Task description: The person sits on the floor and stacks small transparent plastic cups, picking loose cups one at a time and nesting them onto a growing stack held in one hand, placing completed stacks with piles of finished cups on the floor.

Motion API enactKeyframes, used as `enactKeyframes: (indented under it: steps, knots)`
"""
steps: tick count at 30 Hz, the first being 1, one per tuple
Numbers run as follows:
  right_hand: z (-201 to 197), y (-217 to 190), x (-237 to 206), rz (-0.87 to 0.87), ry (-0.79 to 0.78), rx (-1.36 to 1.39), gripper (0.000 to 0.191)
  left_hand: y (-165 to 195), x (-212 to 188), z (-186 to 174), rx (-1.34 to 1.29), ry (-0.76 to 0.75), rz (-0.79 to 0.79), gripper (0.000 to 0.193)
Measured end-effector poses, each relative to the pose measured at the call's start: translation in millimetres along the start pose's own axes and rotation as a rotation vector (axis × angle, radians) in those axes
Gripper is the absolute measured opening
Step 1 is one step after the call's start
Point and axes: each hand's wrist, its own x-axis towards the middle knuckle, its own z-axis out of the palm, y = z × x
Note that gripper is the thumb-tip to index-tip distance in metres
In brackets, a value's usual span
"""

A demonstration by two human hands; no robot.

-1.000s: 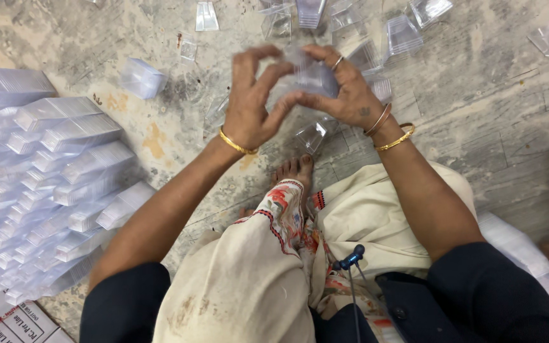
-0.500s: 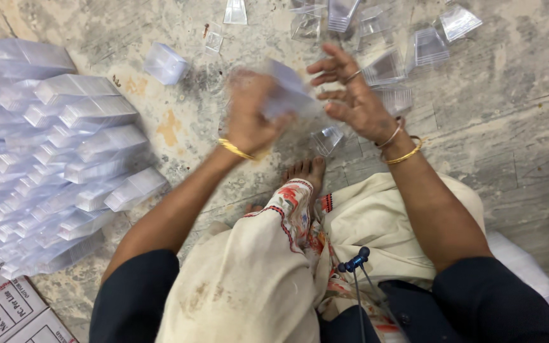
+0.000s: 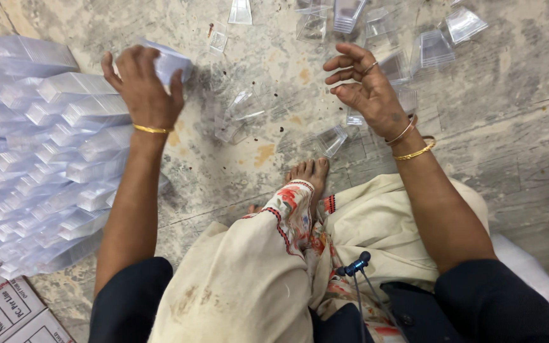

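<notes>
Left hand (image 3: pixel 142 89) fingers grip a folded clear plastic box (image 3: pixel 169 62) at ten o'clock; set it square on the stacked clear boxes (image 3: pixel 46 159); right hand (image 3: pixel 366 92) fingers loosely spread, empty.

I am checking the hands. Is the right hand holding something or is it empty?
Empty. The right hand hovers open, fingers loosely curled, over clear plastic pieces on the floor, gripping none.

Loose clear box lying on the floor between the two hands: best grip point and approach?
Take the clear box across its two long side walls, near the middle, coming straight down from above. It lies flat and tilted on the floor, apart from other pieces, so both walls are free. The thin plastic looks easily crushed, so a light pinch. The right hand, open and empty, seems closer; the left hand holds a box.
</notes>
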Motion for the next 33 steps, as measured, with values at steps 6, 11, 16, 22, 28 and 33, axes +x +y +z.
enactKeyframes:
  steps: [6, 11, 16, 22, 28, 33]
  knots:
    - [-0.2, 0.4, 1.2, -0.015, 0.011, -0.032, 0.064, 28.6, 2.1, 10.5, 0.977, -0.225, 0.360, 0.049]
    - [0.6, -2.4, 1.1, -0.034, 0.018, -0.064, 0.060, -10.4, 12.1, 34.3, 1.055, -0.356, 0.343, 0.030]
    - [-6.6, -0.1, 1.9, -0.064, 0.036, -0.040, 0.056, -18.3, -12.0, 31.9, 0.076, -0.066, -0.313, 0.061]
    - [-8.0, 6.2, 4.1, -0.059, 0.030, -0.031, 0.052, 10.4, -86.2, 26.5, -0.693, 0.307, -0.725, 0.083]
    - [-6.6, 7.6, 4.6, -0.047, 0.034, -0.016, 0.050, 13.5, -101.4, 9.2, -0.335, 0.325, -0.753, 0.088]
    - [-10.9, 10.0, 4.1, -0.022, 0.060, -0.051, 0.049, 46.6, -66.7, -3.3, -0.004, 0.170, -0.202, 0.062]
